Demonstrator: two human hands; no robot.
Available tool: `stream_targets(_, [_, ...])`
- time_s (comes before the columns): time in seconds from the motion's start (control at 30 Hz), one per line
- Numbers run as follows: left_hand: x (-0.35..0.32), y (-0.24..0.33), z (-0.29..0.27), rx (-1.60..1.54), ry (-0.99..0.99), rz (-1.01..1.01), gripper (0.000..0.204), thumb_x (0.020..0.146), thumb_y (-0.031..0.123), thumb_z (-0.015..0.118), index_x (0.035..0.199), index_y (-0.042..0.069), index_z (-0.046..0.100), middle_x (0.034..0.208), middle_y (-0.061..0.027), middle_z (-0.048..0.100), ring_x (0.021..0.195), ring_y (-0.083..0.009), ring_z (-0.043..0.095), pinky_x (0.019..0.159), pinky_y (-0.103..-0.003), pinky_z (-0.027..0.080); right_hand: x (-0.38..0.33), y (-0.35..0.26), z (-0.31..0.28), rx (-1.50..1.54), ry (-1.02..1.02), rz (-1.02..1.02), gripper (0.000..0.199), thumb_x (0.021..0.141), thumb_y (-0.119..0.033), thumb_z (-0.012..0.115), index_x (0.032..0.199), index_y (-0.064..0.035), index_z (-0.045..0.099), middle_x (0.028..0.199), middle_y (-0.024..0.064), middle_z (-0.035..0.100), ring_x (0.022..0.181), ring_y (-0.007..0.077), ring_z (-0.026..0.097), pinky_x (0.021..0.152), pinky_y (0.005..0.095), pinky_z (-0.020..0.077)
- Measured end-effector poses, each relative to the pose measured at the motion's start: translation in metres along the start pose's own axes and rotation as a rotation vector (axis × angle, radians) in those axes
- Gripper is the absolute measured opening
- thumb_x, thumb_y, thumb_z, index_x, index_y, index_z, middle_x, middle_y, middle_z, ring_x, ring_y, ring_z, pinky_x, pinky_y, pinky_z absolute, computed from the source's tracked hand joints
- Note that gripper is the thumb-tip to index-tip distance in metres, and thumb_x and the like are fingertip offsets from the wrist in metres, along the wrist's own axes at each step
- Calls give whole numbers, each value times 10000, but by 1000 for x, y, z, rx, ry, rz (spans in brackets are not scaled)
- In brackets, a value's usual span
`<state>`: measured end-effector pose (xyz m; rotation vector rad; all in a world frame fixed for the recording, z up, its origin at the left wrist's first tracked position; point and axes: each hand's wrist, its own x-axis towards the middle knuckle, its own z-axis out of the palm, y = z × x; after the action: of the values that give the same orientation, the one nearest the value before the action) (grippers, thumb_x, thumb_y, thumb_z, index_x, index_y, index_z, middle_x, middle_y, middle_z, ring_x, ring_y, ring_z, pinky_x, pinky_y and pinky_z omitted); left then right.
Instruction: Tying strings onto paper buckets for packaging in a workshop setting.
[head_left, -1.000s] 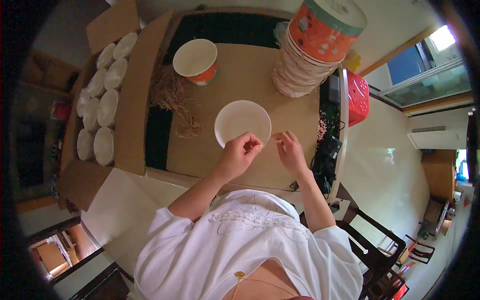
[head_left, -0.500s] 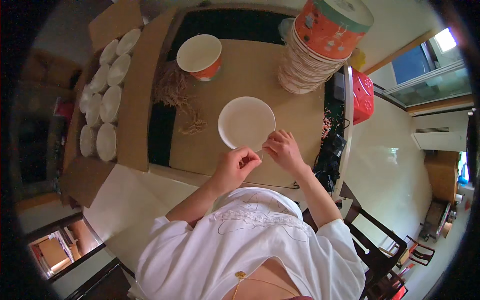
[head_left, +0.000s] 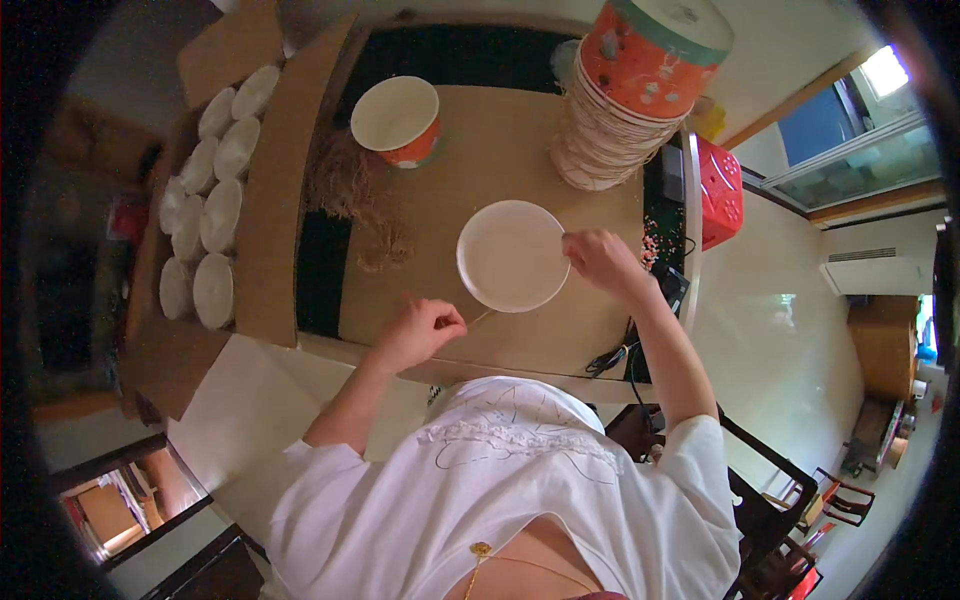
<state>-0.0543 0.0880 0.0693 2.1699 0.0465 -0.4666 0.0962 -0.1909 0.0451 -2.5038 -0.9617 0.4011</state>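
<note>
"Where's the white tub [head_left: 512,257]?"

"On the cardboard sheet [head_left: 490,140], between both hands."

"And the fingers?"

"The left hand's [head_left: 420,332], on the tub's near left, pinch a thin strand [head_left: 481,317]. The right hand's [head_left: 606,262] bunch at its right rim; whether they grip anything, I can't tell."

"Which step?"

"Probably guiding the strand about the tub; next seems to call for even tension."

"Farther out?"

"A fibre tangle [head_left: 340,180] left of the tub, string-wound tubs [head_left: 608,140] beyond its right."
</note>
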Motion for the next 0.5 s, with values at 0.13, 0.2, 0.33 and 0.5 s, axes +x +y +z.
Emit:
stream_targets(0.13, [-4, -13, 26, -137, -202, -128, 135, 773, 136, 684, 843, 24, 660, 760, -46, 651, 666, -96, 568, 621, -263, 467, 62, 34, 4, -111, 13, 31, 89, 754, -66, 515, 792, -84, 593, 734, 143, 607, 698, 330, 597, 591, 418, 458])
stream_targets(0.2, [4, -22, 42, -328, -185, -97, 90, 754, 98, 683, 801, 24, 663, 724, -47, 650, 653, -90, 579, 606, -270, 472, 85, 95, 28, -683, 496, -516, 100, 768, -89, 493, 775, -82, 592, 724, 153, 600, 704, 333, 597, 588, 429, 450])
stream_targets(0.33, [-4, -43, 60, -360, -130, -85, 134, 772, 156, 699, 837, 43, 671, 763, -33, 648, 677, -85, 567, 617, -247, 468, 111, 44, 6, -426, 243, -264, 101, 768, -101, 499, 790, -84, 596, 727, 140, 605, 715, 319, 604, 609, 422, 458])
stream_targets(0.5, [-2, -21, 68, -348, -163, -3, 110, 780, 110, 678, 844, 23, 659, 746, -23, 637, 659, -92, 574, 607, -253, 475, 114, 27, 0, -416, 156, -240, 135, 771, -100, 509, 859, -101, 612, 811, 112, 613, 764, 287, 608, 660, 395, 475])
